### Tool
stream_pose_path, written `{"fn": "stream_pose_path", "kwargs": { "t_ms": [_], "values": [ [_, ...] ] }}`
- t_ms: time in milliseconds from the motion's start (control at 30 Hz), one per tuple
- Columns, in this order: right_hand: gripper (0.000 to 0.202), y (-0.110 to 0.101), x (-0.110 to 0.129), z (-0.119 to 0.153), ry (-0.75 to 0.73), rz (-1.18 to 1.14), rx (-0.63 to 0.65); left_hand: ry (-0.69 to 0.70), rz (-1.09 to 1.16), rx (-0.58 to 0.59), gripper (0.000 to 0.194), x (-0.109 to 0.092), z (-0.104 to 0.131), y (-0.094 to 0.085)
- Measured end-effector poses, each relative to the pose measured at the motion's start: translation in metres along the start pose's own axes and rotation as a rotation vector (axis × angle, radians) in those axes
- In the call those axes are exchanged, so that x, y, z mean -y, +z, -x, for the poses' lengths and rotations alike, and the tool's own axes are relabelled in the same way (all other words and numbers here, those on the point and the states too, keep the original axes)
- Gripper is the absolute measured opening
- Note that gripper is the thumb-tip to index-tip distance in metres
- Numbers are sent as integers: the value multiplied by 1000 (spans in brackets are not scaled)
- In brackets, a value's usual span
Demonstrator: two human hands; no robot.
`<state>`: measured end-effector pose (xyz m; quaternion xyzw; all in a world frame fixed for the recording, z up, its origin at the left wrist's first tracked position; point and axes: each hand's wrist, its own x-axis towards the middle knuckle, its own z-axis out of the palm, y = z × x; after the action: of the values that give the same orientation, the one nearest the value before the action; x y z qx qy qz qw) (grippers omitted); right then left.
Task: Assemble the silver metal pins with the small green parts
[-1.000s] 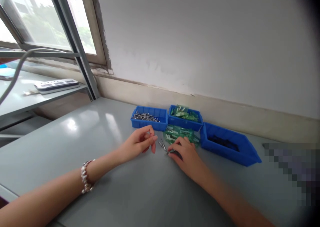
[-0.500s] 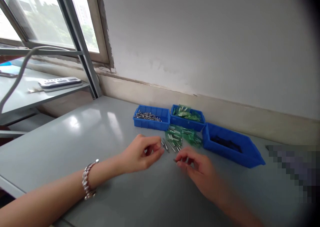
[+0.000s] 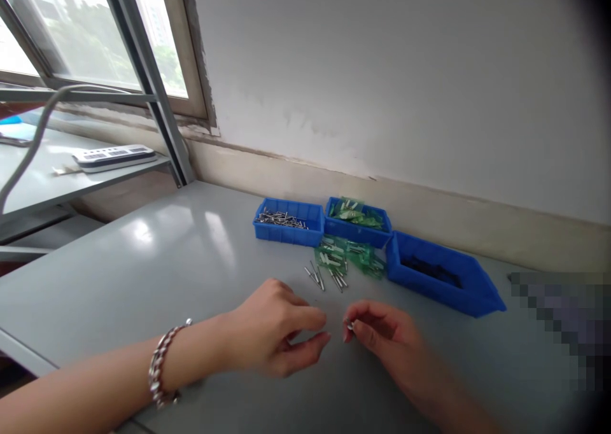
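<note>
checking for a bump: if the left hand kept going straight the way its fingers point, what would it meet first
Most likely the right hand, whose fingers pinch a small silvery metal piece. The left hand points right across the grey tabletop with only a narrow gap between them, though depth is hard to judge from one view.

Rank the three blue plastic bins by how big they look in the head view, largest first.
1. Blue plastic bin on the right with dark contents, largest, though also nearest the camera.
2. Blue plastic bin of metal pins and blue plastic bin of green packets: too alike to rank.
</note>
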<state>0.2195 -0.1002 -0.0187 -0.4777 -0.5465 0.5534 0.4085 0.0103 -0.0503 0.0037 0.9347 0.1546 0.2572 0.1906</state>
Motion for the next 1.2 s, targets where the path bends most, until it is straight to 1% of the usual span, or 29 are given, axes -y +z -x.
{"fn": "stream_pose_path", "kwargs": {
  "t_ms": [133,367,533,700,833,900,967,1100,1200],
  "values": [
    [18,1,-1,1,5,31,-12,-34,-12,6,25,2,1,3],
    [19,7,2,2,12,117,0,-83,-5,49,22,1,0,8],
    [16,12,7,3,32,170,64,-91,-7,126,17,-1,-1,7],
    [15,15,9,4,48,195,92,-71,24,207,14,-1,-1,6],
    [19,13,11,5,56,166,105,-59,119,232,16,0,-3,4],
    [25,9,13,5,58,141,81,-77,206,225,19,1,-5,2],
    [31,6,14,5,61,118,25,-113,281,201,23,3,-7,-1],
    [34,3,13,3,44,117,-93,-185,353,135,29,8,-8,-4],
    [35,5,11,3,34,122,-127,-232,412,122,31,12,-7,-4]
  ]
}}
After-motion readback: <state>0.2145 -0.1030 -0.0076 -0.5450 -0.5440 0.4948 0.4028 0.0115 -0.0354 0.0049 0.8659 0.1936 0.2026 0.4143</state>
